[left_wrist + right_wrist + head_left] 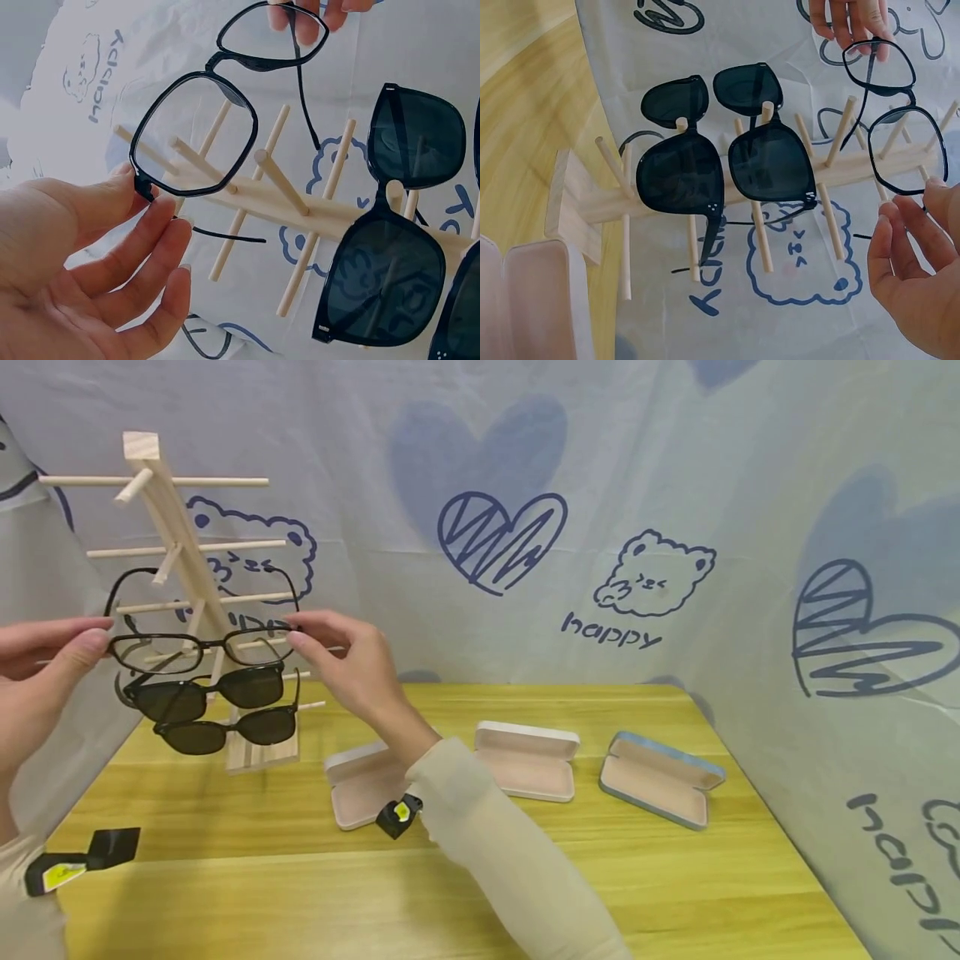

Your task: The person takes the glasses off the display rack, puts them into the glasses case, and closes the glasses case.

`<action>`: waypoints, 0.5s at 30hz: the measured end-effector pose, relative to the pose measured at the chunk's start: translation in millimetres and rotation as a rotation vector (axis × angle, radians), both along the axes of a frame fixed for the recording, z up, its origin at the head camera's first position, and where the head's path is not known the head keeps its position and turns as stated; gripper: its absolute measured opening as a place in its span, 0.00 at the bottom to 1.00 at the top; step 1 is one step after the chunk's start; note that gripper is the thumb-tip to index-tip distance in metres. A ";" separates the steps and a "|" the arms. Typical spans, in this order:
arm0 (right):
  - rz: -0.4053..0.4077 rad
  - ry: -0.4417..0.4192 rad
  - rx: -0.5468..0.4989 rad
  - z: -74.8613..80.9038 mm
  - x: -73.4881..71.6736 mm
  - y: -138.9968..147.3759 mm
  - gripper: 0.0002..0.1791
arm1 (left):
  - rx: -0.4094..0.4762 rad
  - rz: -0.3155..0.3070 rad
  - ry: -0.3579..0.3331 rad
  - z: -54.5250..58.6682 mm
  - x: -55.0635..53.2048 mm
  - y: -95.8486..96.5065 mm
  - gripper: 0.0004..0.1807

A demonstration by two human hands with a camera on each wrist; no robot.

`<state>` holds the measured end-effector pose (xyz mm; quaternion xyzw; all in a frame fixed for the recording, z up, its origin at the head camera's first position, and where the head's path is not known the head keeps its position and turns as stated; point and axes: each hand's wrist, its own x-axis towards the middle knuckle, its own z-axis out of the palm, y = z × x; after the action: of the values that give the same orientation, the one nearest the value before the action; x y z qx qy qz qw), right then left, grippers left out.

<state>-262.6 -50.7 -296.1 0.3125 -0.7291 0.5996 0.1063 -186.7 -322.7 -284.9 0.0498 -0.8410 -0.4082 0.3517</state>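
A pair of clear-lensed, black-framed eyeglasses (213,643) is held level by both hands in front of a wooden display stand (168,514). My left hand (41,685) pinches the frame's left hinge corner between thumb and fingers. At the opposite corner, my right hand (358,664) pinches the other hinge. The temples are unfolded and reach back on either side of the post. Below the eyeglasses, two pairs of dark sunglasses hang on the stand, an upper pair (251,687) and a lower pair (193,737). In the right wrist view the stand's pegs (829,217) stick out near the eyeglasses.
Three open glasses cases stand on the wooden table (300,893): a pale one (356,800) partly behind the right forearm, a white one (536,774) in the middle and a blue one (652,787) at right. A printed cloth (360,460) hangs behind.
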 end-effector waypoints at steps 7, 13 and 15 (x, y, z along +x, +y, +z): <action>-0.011 0.021 -0.005 3.0 2.1 8.5 0.15 | 0.065 -0.117 0.035 6.3 4.1 9.5 0.12; -0.030 0.026 0.036 0.9 2.6 26.0 0.14 | 0.016 -0.178 0.063 7.6 7.5 26.4 0.15; -0.034 0.020 0.047 0.1 2.6 31.1 0.14 | -0.020 -0.169 0.064 8.0 9.0 31.6 0.13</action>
<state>-260.0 -19.6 -296.0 0.3082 -0.7471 0.5773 0.1164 -177.7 -291.2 -277.0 -0.0378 -0.8344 -0.4295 0.3434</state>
